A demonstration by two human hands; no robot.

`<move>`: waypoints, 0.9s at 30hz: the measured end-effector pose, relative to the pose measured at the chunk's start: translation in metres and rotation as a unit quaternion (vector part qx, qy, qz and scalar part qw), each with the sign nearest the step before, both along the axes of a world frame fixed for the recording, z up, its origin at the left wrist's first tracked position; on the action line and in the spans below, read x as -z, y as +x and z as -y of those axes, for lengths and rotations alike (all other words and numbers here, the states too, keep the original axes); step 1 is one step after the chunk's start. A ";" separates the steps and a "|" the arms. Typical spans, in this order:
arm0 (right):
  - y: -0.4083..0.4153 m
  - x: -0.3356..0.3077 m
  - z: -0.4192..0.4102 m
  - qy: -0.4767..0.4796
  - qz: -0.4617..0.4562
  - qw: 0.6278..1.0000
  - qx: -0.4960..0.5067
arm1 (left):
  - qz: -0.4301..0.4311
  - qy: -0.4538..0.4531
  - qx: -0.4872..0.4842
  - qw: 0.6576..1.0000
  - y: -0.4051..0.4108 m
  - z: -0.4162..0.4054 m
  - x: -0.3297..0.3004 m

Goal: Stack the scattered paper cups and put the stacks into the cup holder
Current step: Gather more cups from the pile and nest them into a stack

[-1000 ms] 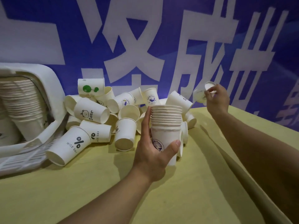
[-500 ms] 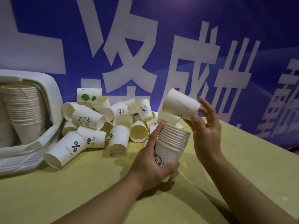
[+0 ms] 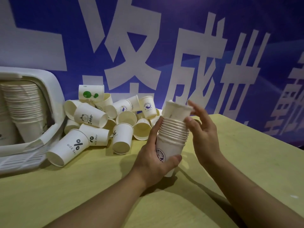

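**A new cup going onto the hand-held stack**

The stack of cups (image 3: 172,137) is standing nearly upright above the table (image 3: 98,186), mouths up, its long axis leaning slightly to the right. The left hand (image 3: 153,160) is gripping it low down, thumb curled across the front and fingers running up the far side. The bottom cup is showing part of a round blue logo reading "Full Be Funny"; the thumb is covering the rest. The top cup (image 3: 176,110) is sitting partly seated in the stack, tilted a little, rim up. The right hand (image 3: 204,134) is resting beside it with fingers spread and relaxed, fingertips touching the top cup's rim and the thumb touching the stacked rims; it is clamping nothing.

To the left, a pile of loose cups (image 3: 105,119) is lying on the table, most on their sides and pointing in different directions. Two are reading "NICE DAY" beside a percent-like mark, one is reading "Bear" with a small bear face, one is showing green dots, and two are carrying the same round blue logo. Several cups at the back are hidden behind others.

At the far left, the white cup holder (image 3: 54,89) is lying tipped over, cut off by the frame edge, with long stacks of cups inside. Behind everything, a blue banner (image 3: 181,38) is showing large white Chinese characters, only partly in view.
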State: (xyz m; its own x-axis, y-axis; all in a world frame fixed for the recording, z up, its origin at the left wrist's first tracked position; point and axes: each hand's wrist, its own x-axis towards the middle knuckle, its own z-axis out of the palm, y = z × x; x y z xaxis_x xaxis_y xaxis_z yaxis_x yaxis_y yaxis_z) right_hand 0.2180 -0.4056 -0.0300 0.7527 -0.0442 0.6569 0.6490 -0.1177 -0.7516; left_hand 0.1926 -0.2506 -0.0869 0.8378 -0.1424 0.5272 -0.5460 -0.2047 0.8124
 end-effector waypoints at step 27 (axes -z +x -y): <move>0.152 -0.027 0.007 -0.539 -0.078 0.813 0.207 | 0.013 -0.144 -0.146 0.979 0.013 -0.007 0.000</move>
